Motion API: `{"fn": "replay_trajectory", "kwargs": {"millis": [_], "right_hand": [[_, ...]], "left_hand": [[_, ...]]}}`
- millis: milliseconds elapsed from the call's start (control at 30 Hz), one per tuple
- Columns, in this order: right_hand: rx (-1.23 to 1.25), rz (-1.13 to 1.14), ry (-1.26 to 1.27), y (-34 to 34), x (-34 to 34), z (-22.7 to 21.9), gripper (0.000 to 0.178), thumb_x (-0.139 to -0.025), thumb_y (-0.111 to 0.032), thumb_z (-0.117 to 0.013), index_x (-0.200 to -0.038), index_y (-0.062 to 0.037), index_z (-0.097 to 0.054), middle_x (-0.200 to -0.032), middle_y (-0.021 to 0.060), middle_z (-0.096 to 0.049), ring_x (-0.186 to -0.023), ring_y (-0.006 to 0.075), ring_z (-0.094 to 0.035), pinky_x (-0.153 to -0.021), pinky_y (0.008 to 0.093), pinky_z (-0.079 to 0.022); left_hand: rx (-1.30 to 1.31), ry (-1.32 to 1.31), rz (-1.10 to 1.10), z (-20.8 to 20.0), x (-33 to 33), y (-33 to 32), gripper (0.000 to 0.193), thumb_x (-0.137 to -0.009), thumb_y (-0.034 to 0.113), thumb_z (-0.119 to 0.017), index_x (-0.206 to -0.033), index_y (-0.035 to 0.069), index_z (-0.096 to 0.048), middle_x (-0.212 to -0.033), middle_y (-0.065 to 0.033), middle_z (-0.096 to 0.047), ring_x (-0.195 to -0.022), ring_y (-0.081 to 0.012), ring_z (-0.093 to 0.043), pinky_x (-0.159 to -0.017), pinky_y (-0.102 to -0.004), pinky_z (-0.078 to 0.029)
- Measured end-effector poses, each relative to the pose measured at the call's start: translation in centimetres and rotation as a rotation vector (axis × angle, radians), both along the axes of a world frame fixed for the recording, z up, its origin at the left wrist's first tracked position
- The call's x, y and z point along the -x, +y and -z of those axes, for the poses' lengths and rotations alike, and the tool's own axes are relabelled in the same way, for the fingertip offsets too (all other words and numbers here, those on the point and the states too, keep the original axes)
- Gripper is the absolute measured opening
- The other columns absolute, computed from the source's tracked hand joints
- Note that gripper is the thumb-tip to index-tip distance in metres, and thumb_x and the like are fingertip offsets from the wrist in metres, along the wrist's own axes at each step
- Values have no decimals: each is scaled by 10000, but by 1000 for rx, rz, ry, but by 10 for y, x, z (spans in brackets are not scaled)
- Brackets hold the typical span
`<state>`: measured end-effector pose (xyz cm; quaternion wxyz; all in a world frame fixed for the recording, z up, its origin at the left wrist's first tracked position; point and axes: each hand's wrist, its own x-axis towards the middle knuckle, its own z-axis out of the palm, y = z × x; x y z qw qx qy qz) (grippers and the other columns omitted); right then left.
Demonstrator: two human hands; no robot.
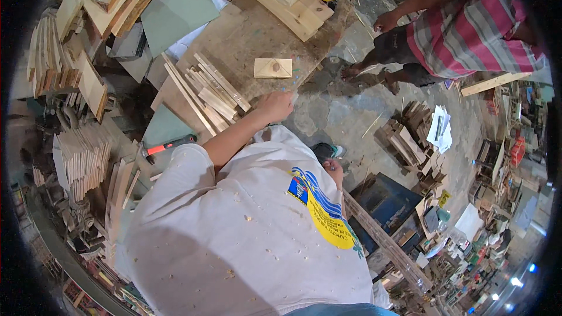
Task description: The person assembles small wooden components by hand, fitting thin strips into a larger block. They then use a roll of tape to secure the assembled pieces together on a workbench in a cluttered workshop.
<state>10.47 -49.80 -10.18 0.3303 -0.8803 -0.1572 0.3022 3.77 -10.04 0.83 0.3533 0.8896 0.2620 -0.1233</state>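
My left hand (276, 107) is closed at the near edge of a brown worktable (234, 35); whether anything is inside its fingers is hidden. Beside that wrist lies a loose bundle of thin wooden strips (213, 90). A small rectangular wood block (273, 68), with pencil-like lines on its face, lies flat just beyond the hand, apart from it. My right hand (333, 172) hangs low by my side with curled fingers, and I cannot make out what it holds, if anything. Long plastic-wrapped strips (383, 237) slant away beneath it; contact with them cannot be told.
Wide pale boards (287, 0) lie at the table's far end. Stacked wood pieces (85, 158) and a red-and-black-handled hammer (170, 145) are at left. Another person in a striped shirt (462, 23) stands at far right. Wood piles (407, 140) and a dark blue panel (380, 205) occupy the right.
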Motion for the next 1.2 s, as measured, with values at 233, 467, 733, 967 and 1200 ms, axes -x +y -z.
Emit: {"fn": "replay_trajectory", "kwargs": {"millis": [233,467,733,967,1200], "right_hand": [[-18,-112,-213,52,1,-74,361,-991,-435,-595,-1135,-124,-711,-981,178,-691,-948,399,-666,-843,445,-525],[-380,85,298,102,-21,-178,320,-997,-332,-638,-935,-19,-611,-895,64,-669,-775,173,-624,-686,308,-486],[-497,-130,694,119,-59,-281,454,-873,-344,-783,-1110,26,-670,-917,112,-730,-751,198,-666,-638,320,-503],[-560,-397,552,142,-57,-297,543,-924,-404,-690,-1140,95,-681,-1029,218,-716,-876,307,-728,-789,423,-586],[-746,-474,1037,167,-58,-302,533,-906,-339,-680,-1123,148,-673,-1000,313,-708,-557,238,-655,-410,298,-489]], "left_hand": [[13,15,111,-12,1,-11,296,-833,278,-608,-904,17,-730,-935,-251,-713,-891,-425,-695,-800,-533,-550],[754,-397,369,-37,-40,-83,655,-920,665,-548,-1120,56,-681,-922,-122,-712,-824,-331,-689,-748,-469,-539],[1673,-100,493,-141,-69,-93,861,-881,845,-383,-1217,91,-628,-812,-82,-646,-632,-176,-610,-551,-306,-514],[1787,-185,439,-132,-55,-80,819,-919,803,-383,-1058,35,-632,-662,-47,-561,-565,-174,-567,-542,-315,-484],[1940,-142,245,-139,-64,-77,712,-890,759,-529,-944,54,-609,-698,-34,-576,-735,-190,-613,-829,-414,-540]]}}
